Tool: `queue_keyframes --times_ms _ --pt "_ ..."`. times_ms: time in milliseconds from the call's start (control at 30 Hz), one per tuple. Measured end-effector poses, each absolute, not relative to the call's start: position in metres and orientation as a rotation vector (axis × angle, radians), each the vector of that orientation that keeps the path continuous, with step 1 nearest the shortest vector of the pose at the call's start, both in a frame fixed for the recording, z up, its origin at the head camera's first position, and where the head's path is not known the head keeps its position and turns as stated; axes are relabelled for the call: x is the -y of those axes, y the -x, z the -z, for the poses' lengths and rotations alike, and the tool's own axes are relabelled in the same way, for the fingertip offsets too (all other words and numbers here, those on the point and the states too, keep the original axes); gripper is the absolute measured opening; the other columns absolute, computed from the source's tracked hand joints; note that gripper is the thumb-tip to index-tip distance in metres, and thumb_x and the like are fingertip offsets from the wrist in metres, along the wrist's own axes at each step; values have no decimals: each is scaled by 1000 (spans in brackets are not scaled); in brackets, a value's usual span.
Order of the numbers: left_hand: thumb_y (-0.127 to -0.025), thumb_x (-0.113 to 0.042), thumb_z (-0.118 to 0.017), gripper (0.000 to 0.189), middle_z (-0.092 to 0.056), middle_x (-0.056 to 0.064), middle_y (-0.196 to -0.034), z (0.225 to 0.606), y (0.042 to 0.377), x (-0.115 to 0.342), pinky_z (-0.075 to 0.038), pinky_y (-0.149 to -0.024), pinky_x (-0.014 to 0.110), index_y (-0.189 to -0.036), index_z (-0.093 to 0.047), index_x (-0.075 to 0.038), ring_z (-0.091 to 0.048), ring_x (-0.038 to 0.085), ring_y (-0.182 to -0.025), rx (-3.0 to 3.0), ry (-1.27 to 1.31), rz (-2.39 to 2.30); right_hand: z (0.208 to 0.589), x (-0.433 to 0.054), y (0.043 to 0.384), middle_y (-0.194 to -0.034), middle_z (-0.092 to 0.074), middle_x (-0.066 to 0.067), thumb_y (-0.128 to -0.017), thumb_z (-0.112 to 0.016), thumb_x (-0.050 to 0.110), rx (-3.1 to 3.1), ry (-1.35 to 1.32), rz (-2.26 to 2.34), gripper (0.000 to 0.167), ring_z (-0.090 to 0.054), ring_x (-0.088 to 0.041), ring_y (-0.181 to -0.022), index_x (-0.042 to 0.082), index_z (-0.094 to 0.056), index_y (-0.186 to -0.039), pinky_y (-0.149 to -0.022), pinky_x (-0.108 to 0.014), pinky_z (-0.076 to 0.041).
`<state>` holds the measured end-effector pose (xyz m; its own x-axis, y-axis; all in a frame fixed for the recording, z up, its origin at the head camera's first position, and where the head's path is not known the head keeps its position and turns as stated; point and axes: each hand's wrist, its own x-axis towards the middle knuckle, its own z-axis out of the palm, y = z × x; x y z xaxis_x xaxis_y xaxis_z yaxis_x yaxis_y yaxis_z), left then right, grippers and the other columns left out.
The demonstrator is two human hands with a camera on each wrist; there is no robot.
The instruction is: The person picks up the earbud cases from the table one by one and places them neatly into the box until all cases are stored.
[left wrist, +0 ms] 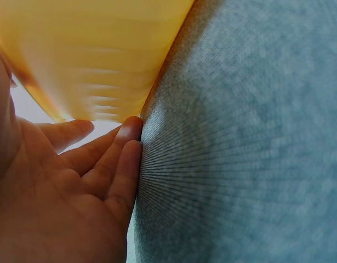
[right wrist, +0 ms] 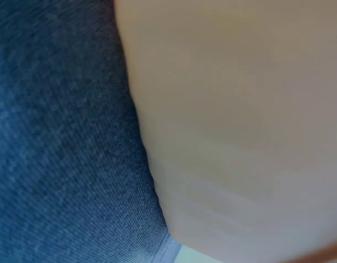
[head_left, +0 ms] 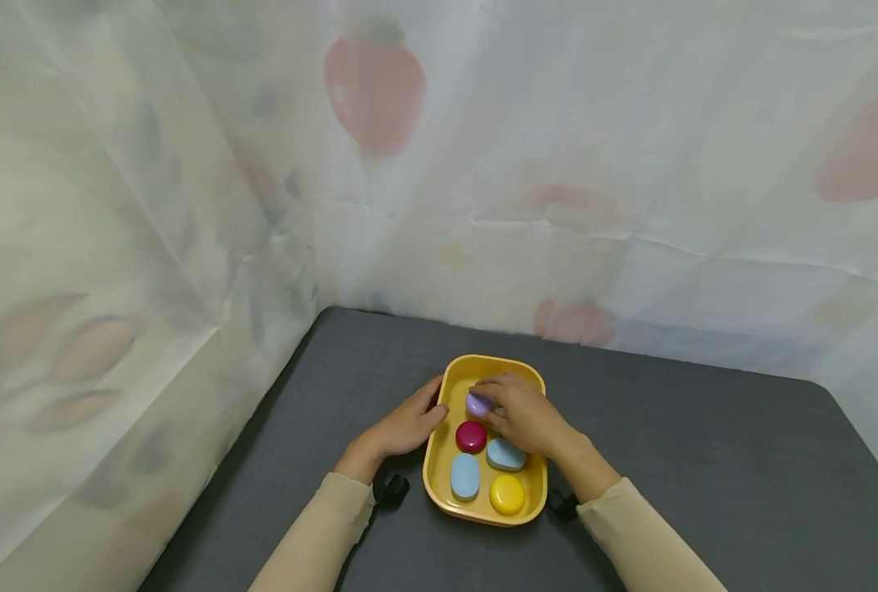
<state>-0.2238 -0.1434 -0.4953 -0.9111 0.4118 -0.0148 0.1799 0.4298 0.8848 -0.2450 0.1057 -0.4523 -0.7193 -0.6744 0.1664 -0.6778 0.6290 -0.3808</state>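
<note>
A yellow tray (head_left: 446,511) with rounded corners lies on the dark table. My left hand (head_left: 407,423) holds its left side, thumb at the rim and fingers against the outer wall; the left wrist view shows those fingertips (left wrist: 131,130) touching the tray wall (left wrist: 97,60). Over the tray's far half, my right hand (head_left: 522,411) pinches a glossy purple rounded piece (head_left: 476,404), partly hidden by the fingers. Nearer in the tray sit a round magenta piece (head_left: 471,437), two light-blue oval pieces (head_left: 464,476) and a round yellow piece (head_left: 507,494).
The dark grey tabletop (head_left: 668,452) spreads around the tray. Pale curtains (head_left: 631,148) with fruit prints hang along its back and left sides. A blurred pale surface (right wrist: 228,137) fills most of the right wrist view, hiding the right hand there.
</note>
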Motion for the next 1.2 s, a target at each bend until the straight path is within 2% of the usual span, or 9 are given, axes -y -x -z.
queue_keyframes --times_ms 567,833,1033,1200 --pt "-111 -25 -44 60 -32 6 -168 498 225 143 -33 -122 52 -167 -22 -20 -38 25 -150 -2485 -500 -1433 457 -99 252 -132 -69 -5 -96 -75 20 2850 -1146 -632 37 -61 -27 -124 12 -71 -131 -111 -47 -46" --pt "-111 -24 -43 60 -32 7 -168 498 225 144 -37 -119 51 -167 -21 -20 -42 26 -147 -2473 -514 -1449 459 -98 254 -132 -70 -4 -95 -76 21 2869 -1129 -603 37 -61 -29 -126 13 -71 -131 -113 -48 -44" --pt "-111 -25 -44 60 -33 6 -167 498 225 144 -35 -120 50 -167 -22 -20 -40 25 -148 -2495 -502 -1433 460 -96 255 -131 -70 -4 -96 -76 22 2879 -1132 -568 37 -61 -28 -124 14 -71 -131 -112 -46 -45" --pt "-111 -24 -44 60 -34 7 -167 497 225 144 -36 -119 50 -166 -22 -20 -42 25 -146 -2488 -512 -1441 460 -95 255 -131 -71 -4 -96 -76 21 2881 -1143 -563 36 -61 -28 -127 13 -71 -130 -118 -49 -40"
